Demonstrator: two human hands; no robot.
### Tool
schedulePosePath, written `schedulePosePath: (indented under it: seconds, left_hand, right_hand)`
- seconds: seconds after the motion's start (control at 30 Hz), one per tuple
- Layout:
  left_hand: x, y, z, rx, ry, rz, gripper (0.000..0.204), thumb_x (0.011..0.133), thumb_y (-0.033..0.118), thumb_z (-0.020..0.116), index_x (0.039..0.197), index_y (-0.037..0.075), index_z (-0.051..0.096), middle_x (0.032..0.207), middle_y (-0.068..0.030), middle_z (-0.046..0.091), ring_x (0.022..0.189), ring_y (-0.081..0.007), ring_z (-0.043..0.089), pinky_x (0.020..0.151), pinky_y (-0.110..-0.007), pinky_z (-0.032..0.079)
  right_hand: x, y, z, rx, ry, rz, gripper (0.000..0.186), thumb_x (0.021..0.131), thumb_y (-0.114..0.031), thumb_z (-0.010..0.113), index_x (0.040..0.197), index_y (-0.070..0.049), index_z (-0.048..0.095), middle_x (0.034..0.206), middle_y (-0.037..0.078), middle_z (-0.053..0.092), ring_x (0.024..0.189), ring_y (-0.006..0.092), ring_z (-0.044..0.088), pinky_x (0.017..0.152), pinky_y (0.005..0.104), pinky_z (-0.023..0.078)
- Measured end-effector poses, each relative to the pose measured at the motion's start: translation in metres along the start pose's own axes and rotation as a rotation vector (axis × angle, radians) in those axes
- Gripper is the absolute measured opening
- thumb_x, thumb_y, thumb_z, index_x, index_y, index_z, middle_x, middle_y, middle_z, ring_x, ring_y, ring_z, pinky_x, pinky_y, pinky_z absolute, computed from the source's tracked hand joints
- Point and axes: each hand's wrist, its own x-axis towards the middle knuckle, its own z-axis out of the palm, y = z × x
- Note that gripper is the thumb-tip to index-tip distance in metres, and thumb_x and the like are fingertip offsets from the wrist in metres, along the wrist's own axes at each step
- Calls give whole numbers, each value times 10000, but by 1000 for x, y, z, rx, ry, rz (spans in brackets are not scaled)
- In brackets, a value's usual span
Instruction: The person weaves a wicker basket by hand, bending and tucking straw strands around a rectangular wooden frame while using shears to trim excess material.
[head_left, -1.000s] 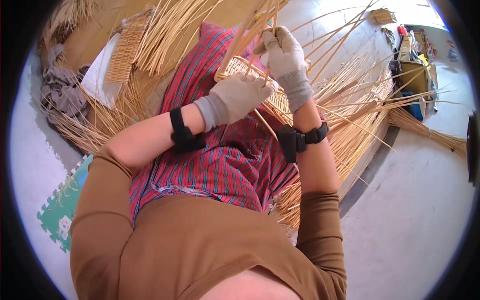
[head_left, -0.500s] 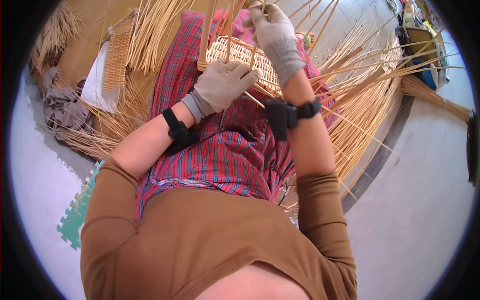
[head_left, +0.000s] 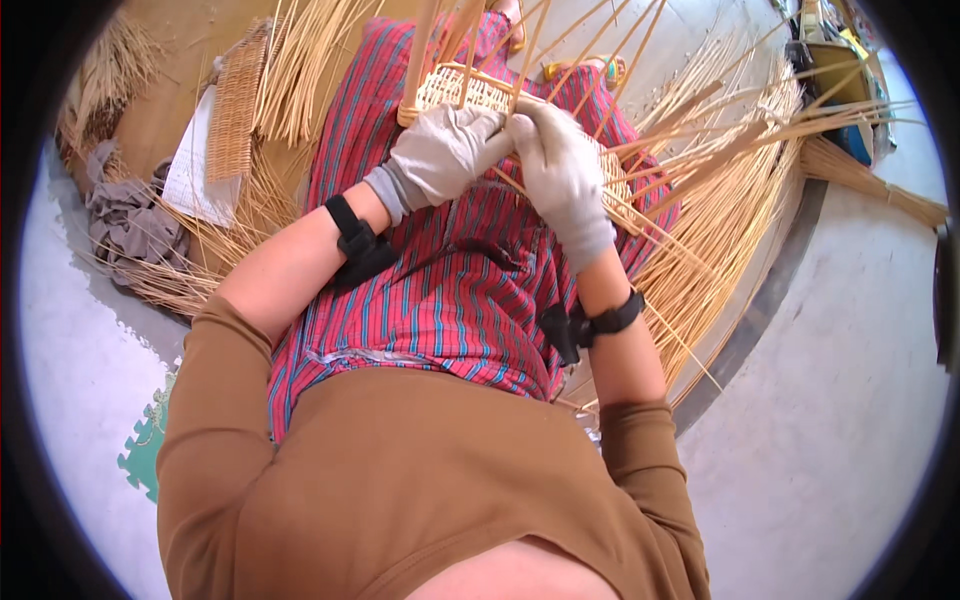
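An unfinished wicker basket (head_left: 470,90) lies across my lap, its woven pale cane base bristling with long upright stakes. My left hand (head_left: 447,157), in a light work glove, is closed on the basket's near edge. Beside it my right hand (head_left: 562,178), gloved too, has its fingers bent over the same edge, with the thumb near the left fingertips. An upright cane stake (head_left: 530,55) rises from between the two hands. Whatever thin strand the fingertips may pinch is hidden by the gloves.
Loose cane (head_left: 740,210) spreads over the floor at the right. At the left lie a woven cane panel (head_left: 238,110), a white sheet (head_left: 190,175), a grey cloth (head_left: 140,220) and more cane bundles (head_left: 310,80). A container of tools (head_left: 840,80) stands far right.
My right hand has come down from above the basket's far side to its near edge, beside my left hand. The left hand has stayed almost in place.
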Motion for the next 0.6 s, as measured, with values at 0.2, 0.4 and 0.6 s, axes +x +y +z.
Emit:
schedulePosePath:
  seconds: [0.2,0.4,0.6]
  left_hand:
    - [5,-4,7,-29,16,-2,302,818,156,684,1110,77,682,1064,-112,683,980,-301,686,782,-441,536]
    - [15,4,-10,-192,-74,-137,308,841,191,695,1134,98,676,1054,-120,710,961,-313,710,785,-448,557]
    - [21,8,-6,-268,-146,-144,245,910,189,589,1106,122,718,955,-172,728,867,-360,723,761,-470,575]
  right_hand:
    - [9,17,49,466,32,551,194,1017,-172,648,1018,6,725,817,139,708,735,204,670,738,335,538]
    - [0,-5,26,54,269,108,223,957,-122,690,1133,14,702,976,162,715,892,375,697,853,417,546]
    - [-107,-41,-31,1154,-353,968,360,1058,-200,621,1374,-30,585,954,47,696,652,68,564,553,233,451]
